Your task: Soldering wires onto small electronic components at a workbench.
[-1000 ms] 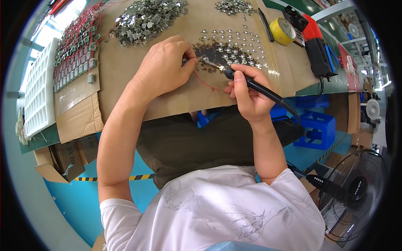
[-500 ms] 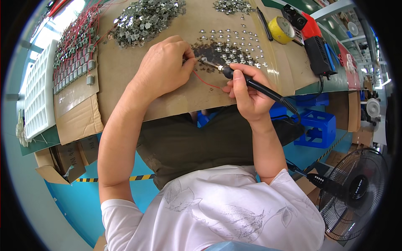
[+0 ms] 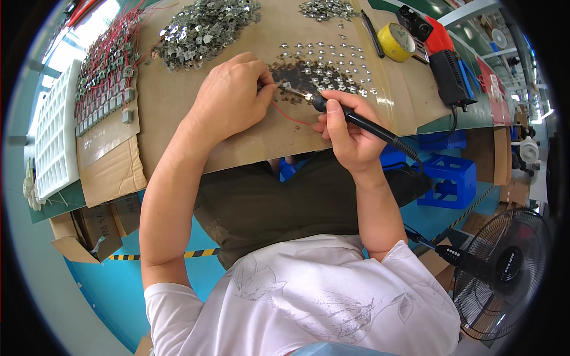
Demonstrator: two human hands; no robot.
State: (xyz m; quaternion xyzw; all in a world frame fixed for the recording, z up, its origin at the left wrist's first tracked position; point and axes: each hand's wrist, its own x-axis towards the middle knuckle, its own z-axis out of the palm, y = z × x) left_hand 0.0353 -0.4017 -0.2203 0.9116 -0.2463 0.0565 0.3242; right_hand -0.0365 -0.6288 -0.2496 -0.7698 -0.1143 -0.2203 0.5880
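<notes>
My right hand point(image 3: 351, 132) is closed around the black handle of a soldering iron point(image 3: 368, 123). The iron's metal tip points left, close to the fingertips of my left hand point(image 3: 236, 92). Those fingers are pinched together over the dark scorched patch point(image 3: 288, 74) of the cardboard; what they hold is hidden behind them. A thin red wire point(image 3: 290, 116) runs from beside the left fingertips to the lower fingers of my right hand. Small silver metal pieces point(image 3: 323, 70) lie in rows just beyond the iron.
A heap of metal plates point(image 3: 205, 32) and a smaller pile point(image 3: 328, 9) lie farther back. Red-wired parts point(image 3: 107, 89) and a white grid tray point(image 3: 54, 130) are at left. Yellow tape point(image 3: 396, 43), a black pen point(image 3: 372, 34) and a black power box point(image 3: 449, 77) sit at right.
The soldering iron and both hands keep nearly the same place and hold. The whole picture has shifted very slightly.
</notes>
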